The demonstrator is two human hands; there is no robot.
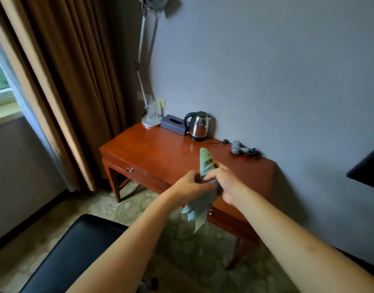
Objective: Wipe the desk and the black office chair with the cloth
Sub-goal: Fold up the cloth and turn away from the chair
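A green cloth (205,166) is held up in the air in front of the reddish wooden desk (156,149). My left hand (191,186) grips its middle from the left, and my right hand (225,182) grips it from the right. One end of the cloth sticks up above my hands and the other end hangs down below them. The black office chair (76,250) stands at the lower left, its padded top partly behind my left forearm.
On the desk's back edge stand a desk lamp (149,121), a dark tissue box (173,123), a steel kettle (198,127) and a hair dryer (239,147) with its cord. Brown curtains (65,92) hang to the left. A dark screen corner (368,170) juts in at right.
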